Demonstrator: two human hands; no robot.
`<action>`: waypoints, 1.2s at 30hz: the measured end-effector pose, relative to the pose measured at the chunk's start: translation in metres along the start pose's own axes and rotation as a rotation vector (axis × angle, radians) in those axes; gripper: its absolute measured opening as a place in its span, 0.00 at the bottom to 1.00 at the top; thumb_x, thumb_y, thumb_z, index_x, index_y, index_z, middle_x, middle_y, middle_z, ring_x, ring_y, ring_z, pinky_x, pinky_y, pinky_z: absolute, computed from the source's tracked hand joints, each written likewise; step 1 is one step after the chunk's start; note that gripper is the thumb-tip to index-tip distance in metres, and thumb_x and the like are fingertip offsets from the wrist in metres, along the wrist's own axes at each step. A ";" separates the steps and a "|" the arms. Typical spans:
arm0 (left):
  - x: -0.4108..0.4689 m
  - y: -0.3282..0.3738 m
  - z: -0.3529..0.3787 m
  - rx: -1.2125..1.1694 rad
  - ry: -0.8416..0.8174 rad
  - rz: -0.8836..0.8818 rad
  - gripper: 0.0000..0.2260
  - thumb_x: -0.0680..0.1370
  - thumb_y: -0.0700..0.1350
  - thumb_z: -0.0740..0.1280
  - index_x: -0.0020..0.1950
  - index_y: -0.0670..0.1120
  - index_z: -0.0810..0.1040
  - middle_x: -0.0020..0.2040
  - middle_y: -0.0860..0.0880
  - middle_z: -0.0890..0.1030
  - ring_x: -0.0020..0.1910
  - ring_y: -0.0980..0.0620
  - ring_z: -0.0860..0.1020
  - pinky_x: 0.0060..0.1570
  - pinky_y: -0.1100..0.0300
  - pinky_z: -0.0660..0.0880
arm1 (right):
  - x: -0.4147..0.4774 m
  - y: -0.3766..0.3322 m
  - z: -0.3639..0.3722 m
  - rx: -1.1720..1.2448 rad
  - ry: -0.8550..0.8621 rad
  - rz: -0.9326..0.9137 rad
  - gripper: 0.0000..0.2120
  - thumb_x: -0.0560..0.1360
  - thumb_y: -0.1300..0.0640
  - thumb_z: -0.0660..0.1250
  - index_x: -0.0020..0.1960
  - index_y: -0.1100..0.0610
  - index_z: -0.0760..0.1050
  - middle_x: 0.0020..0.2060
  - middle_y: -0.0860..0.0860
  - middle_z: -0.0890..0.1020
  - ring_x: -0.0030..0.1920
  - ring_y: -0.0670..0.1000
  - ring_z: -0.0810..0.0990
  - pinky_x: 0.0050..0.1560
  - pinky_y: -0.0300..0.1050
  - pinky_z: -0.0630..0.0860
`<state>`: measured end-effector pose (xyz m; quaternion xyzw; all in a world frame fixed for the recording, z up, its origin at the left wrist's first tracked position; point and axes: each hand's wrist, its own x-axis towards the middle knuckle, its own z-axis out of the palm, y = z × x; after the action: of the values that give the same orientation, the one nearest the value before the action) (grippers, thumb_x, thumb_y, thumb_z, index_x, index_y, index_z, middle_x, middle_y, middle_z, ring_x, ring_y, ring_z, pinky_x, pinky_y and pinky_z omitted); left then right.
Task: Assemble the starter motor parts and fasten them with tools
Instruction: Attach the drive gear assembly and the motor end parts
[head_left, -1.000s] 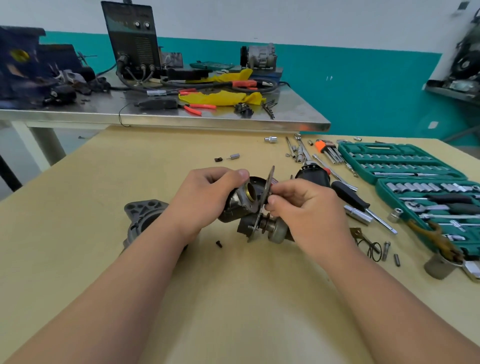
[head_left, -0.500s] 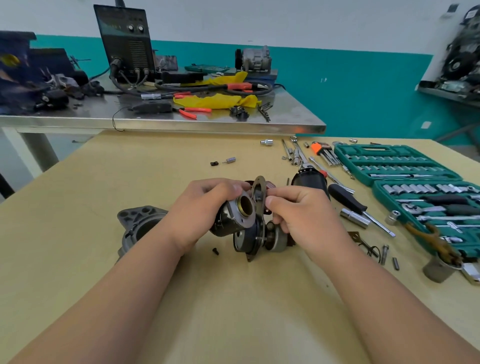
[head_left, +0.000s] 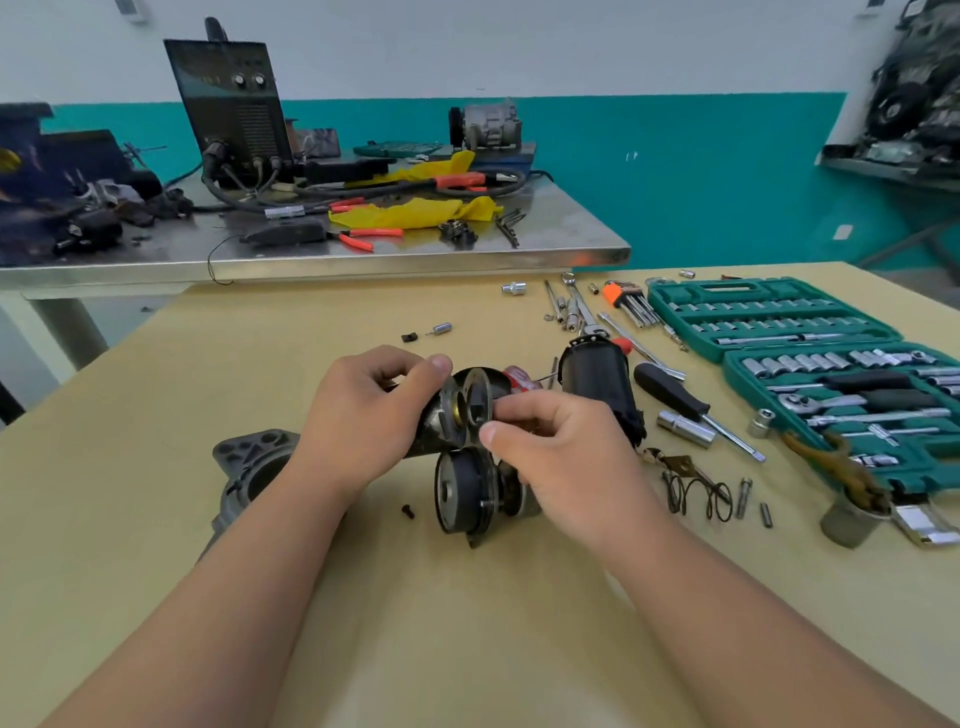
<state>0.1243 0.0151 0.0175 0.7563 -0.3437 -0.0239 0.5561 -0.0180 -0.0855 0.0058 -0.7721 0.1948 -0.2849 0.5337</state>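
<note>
My left hand (head_left: 363, 415) grips a dark solenoid cylinder (head_left: 441, 421) with a brass-ringed end, just above the yellow table. My right hand (head_left: 566, 457) pinches a thin metal plate (head_left: 478, 400) against that end and also holds the geared shaft assembly (head_left: 462, 493), whose black disc faces me. A grey nose housing (head_left: 249, 467) lies to the left, partly behind my left forearm. The black motor body (head_left: 597, 384) lies behind my right hand. A small black screw (head_left: 408, 512) sits on the table below the parts.
An open green socket set (head_left: 831, 364) fills the right side, with a screwdriver (head_left: 680, 400), a loose socket (head_left: 685, 428), a spring (head_left: 698, 493) and pins beside it. Hex keys (head_left: 631, 301) and bits lie further back. A cluttered steel bench (head_left: 363, 254) stands behind.
The thin plate has turned from edge-on to nearly face-on against the solenoid's end. The shaft assembly has swung so its black disc faces me. Both hands stayed in the same place.
</note>
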 end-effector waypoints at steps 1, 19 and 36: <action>0.001 -0.001 0.000 0.005 0.000 -0.010 0.11 0.76 0.52 0.67 0.36 0.51 0.82 0.31 0.58 0.81 0.29 0.63 0.76 0.28 0.70 0.69 | -0.001 0.000 0.001 -0.007 -0.003 -0.004 0.10 0.72 0.54 0.71 0.38 0.39 0.76 0.35 0.31 0.80 0.33 0.34 0.78 0.31 0.26 0.70; 0.011 0.020 -0.006 0.050 -0.178 -0.285 0.12 0.67 0.55 0.64 0.37 0.46 0.79 0.25 0.51 0.75 0.22 0.52 0.73 0.20 0.62 0.70 | -0.010 0.000 0.009 -0.104 0.023 -0.064 0.08 0.74 0.54 0.70 0.52 0.48 0.82 0.40 0.37 0.81 0.43 0.35 0.78 0.42 0.25 0.72; 0.027 0.034 -0.018 0.272 -0.424 -0.340 0.13 0.71 0.56 0.66 0.39 0.46 0.80 0.29 0.48 0.78 0.25 0.50 0.77 0.23 0.60 0.72 | -0.012 0.003 0.017 -0.076 0.046 -0.156 0.08 0.73 0.60 0.70 0.49 0.50 0.84 0.40 0.39 0.80 0.44 0.38 0.77 0.45 0.30 0.72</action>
<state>0.1355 0.0104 0.0627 0.8487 -0.3206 -0.2276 0.3539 -0.0160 -0.0672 -0.0041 -0.7979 0.1570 -0.3358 0.4754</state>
